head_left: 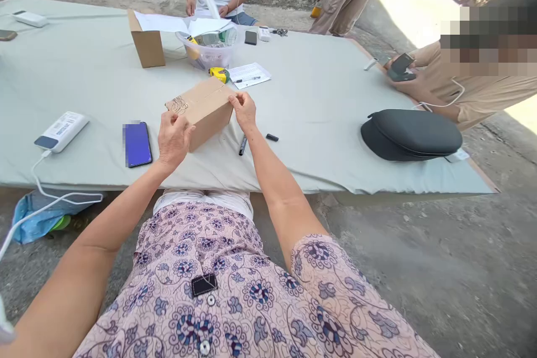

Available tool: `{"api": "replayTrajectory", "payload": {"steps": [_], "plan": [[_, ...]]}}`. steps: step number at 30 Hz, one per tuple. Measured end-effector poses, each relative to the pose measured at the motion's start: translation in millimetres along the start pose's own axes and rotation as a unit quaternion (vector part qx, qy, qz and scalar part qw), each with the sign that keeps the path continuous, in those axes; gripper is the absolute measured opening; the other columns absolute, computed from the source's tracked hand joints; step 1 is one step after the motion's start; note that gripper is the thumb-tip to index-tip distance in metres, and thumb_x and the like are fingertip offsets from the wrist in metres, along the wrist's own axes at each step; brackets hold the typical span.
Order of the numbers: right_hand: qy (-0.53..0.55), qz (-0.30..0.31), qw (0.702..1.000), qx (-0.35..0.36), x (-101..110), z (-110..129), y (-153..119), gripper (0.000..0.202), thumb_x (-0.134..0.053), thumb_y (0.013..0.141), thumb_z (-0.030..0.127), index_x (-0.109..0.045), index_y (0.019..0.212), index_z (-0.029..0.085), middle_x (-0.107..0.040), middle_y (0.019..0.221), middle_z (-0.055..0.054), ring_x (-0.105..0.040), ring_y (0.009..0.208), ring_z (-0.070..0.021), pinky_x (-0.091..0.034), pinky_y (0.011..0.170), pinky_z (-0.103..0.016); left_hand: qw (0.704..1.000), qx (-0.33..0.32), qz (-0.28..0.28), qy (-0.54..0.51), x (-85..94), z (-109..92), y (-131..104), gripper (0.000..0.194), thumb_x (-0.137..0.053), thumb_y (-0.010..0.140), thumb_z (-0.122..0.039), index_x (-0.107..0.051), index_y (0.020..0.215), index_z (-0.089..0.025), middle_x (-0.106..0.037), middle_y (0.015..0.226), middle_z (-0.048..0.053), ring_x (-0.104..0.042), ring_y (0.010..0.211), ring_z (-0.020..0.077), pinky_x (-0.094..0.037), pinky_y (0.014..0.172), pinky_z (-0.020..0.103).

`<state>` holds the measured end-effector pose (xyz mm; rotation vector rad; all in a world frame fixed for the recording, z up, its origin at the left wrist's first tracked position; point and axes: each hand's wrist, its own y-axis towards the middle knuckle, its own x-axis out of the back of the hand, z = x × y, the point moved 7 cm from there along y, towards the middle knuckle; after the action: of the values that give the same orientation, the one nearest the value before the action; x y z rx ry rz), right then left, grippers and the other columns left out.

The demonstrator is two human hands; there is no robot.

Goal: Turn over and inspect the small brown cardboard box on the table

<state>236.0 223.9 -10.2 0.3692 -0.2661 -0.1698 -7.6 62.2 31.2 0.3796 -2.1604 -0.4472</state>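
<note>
Both arms outstretched, left hand [173,140] and right hand [243,112] apparently pinching.

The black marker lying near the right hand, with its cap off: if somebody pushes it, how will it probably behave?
The black marker looks round and slim, so it would probably roll on the grey table cover. It seems light and stiff. Its cap lies apart, so the bare tip might stain the cloth.

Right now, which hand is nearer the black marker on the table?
Right. The right hand pinches the cardboard box just above the black marker; the left hand grips the box's opposite end.
</note>
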Motion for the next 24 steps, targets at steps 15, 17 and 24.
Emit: {"api": "replayTrajectory", "payload": {"steps": [15,17,24], "plan": [[0.055,-0.146,0.988,0.015,4,16,-116,0.051,-0.055,0.091,0.074,-0.062,0.09,0.023,-0.07,0.092,-0.004,-0.064,0.089,-0.0169,-0.055,0.082,-0.03,0.994,0.021,-0.083,-0.067,4.0,48,21,0.021,-0.055,0.096,-0.024,-0.061,0.115,-0.019,-0.065,0.126,0.015,-0.06,0.125,0.0251,-0.057,0.1,0.037],[0.061,-0.151,0.987,0.011,0,8,-119,0.05,-0.055,0.092,0.072,-0.062,0.09,0.022,-0.07,0.091,-0.004,-0.064,0.088,-0.0165,-0.054,0.079,-0.029,0.993,0.022,-0.085,-0.078,4.3,49,19,0.021,-0.055,0.097,-0.026,-0.061,0.116,-0.019,-0.065,0.126,0.015,-0.061,0.123,0.0244,-0.058,0.097,0.036],[-0.04,-0.095,0.994,-0.047,-7,-21,-137,0.021,-0.053,0.097,0.041,-0.061,0.09,0.022,-0.074,0.094,-0.005,-0.067,0.089,-0.0183,-0.055,0.088,-0.032,0.987,0.02,-0.098,-0.127,-5.2,63,27,0.024,-0.062,0.094,-0.028,-0.06,0.116,-0.02,-0.065,0.122,0.014,-0.064,0.118,0.0253,-0.059,0.093,0.037]]}}
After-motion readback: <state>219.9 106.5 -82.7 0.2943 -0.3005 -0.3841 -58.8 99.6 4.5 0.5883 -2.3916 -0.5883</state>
